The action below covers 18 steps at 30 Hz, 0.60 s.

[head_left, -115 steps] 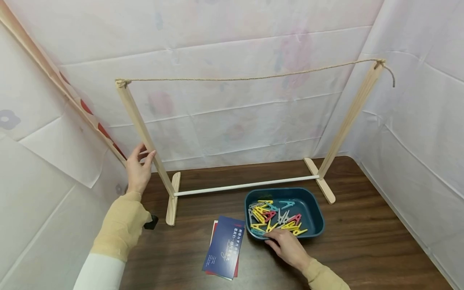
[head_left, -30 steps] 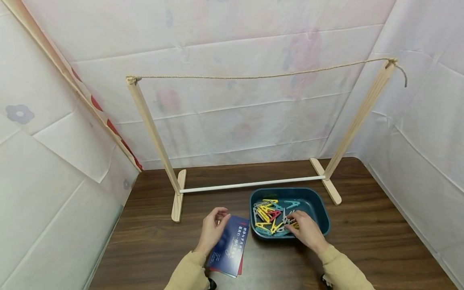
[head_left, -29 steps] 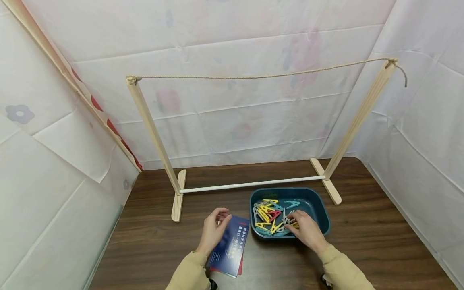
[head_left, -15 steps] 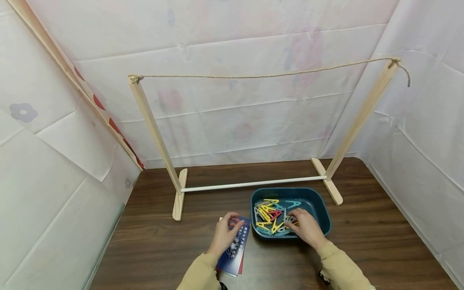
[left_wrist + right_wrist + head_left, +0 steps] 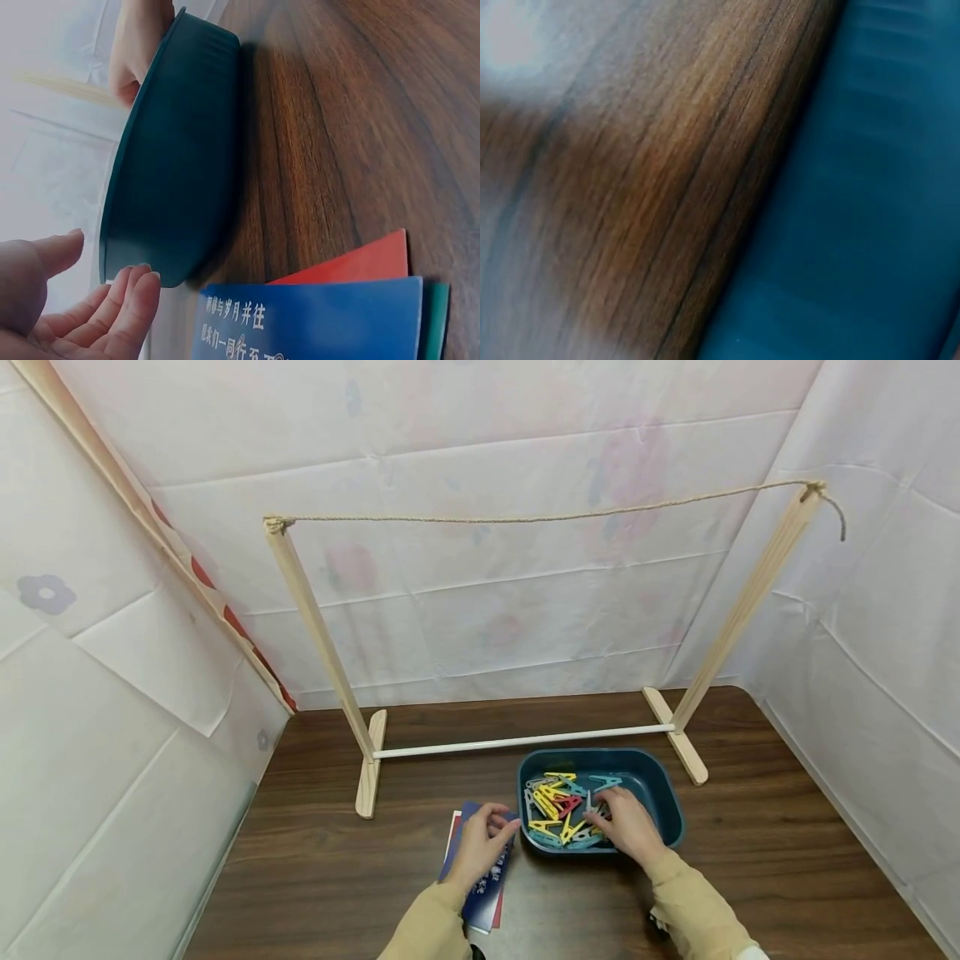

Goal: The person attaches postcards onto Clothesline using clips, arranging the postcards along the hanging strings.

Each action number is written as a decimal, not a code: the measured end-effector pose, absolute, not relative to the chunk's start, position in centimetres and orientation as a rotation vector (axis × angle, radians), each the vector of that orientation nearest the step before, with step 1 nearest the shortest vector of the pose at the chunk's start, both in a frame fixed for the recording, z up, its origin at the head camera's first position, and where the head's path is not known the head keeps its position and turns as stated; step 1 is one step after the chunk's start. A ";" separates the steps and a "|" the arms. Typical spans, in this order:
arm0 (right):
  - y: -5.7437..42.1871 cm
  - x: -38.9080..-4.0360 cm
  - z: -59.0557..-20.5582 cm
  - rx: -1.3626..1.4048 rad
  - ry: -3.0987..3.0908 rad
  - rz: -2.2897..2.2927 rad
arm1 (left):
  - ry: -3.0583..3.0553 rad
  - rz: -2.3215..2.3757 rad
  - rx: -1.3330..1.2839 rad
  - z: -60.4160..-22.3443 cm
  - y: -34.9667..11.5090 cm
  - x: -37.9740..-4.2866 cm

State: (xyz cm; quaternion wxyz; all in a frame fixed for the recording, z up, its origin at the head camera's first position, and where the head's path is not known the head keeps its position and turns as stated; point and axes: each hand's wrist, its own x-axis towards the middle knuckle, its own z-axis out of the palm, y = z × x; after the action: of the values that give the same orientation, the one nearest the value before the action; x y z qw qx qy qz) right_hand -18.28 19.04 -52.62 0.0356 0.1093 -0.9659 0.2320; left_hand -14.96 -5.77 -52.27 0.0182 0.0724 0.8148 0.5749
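Observation:
My left hand (image 5: 480, 845) hovers over a small stack of cards, its thumb and fingers apart with nothing between them. The top card (image 5: 486, 906) is dark blue with white lettering. A red card (image 5: 367, 259) and a green card (image 5: 435, 315) stick out from beneath it. The dark teal tray (image 5: 663, 797) holds a heap of yellow, grey, red and teal clothespins (image 5: 547, 802). My right hand (image 5: 633, 831) reaches over its front rim, thumb and fingers bent down beside a grey clothespin (image 5: 589, 802); I cannot tell whether it pinches one.
Behind the tray stands a wooden rack with a left post (image 5: 318, 635) and a right post (image 5: 750, 606). A rope (image 5: 480, 519) is strung between their tops, and a white rod (image 5: 517, 742) joins their feet. Pale cloth walls (image 5: 487, 635) enclose the dark wooden table (image 5: 300, 860).
My left hand left the rack's left post, came down to the cards and shifted right towards the tray. My right hand moved from the tray's front left rim to the clothespins further right.

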 end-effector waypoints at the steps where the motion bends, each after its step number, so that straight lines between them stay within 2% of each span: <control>1: 19.0 -18.3 -52.7 0.336 -2.965 0.711 | 2.503 1.810 0.223 -52.3 -5.7 -15.0; 6: 18.9 -18.8 -52.9 0.336 -2.968 0.723 | 2.371 1.916 0.175 -52.1 -5.2 -14.9; 14: 18.6 -19.6 -53.2 0.296 -2.998 0.719 | 2.284 1.984 0.174 -49.4 -4.5 -14.0; 18: 18.4 -19.8 -53.2 0.279 -3.013 0.693 | 2.288 1.985 0.175 -50.2 -4.4 -14.5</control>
State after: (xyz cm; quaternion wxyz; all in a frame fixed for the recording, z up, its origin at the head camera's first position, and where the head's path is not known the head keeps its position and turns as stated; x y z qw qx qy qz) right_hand -19.81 18.40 -53.20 0.0187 0.0897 -0.9705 0.2231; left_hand -14.46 -4.42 -50.23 0.0537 0.0577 0.7531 0.6532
